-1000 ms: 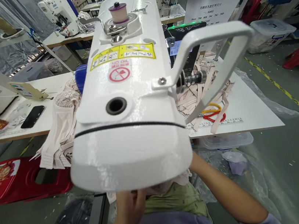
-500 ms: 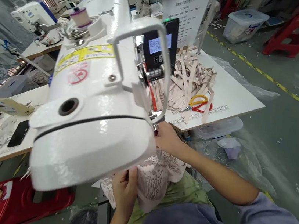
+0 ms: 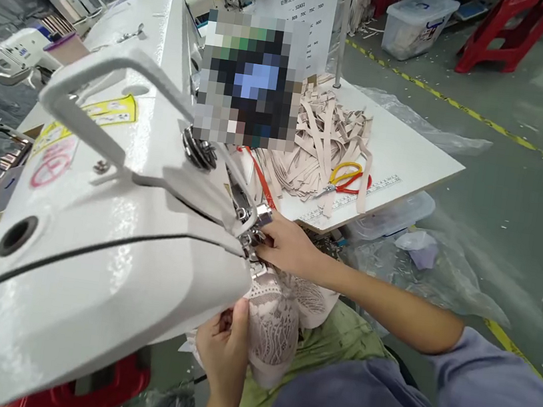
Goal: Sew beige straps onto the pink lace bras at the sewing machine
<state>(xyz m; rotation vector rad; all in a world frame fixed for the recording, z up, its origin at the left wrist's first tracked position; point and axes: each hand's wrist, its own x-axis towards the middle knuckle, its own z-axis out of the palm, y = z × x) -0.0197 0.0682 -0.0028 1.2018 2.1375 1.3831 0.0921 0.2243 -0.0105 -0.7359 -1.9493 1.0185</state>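
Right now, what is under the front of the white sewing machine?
Pale lace fabric pokes out, held by the left hand, with the right hand beside small metal parts. A red stool shows below. The sewing machine covers whatever lies farther in.

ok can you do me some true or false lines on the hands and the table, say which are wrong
1. The left hand holds the lace piece. True.
2. The lace piece is black. False: it is pale pink.
3. The right hand is at the metal parts of the sewing machine. True.
4. The scissors are on the floor. False: the scissors lie on the white table.
5. The scissors have one yellow and one red handle. True.
6. The beige strips hang over the sewing machine. False: the beige strips are heaped on the white table.
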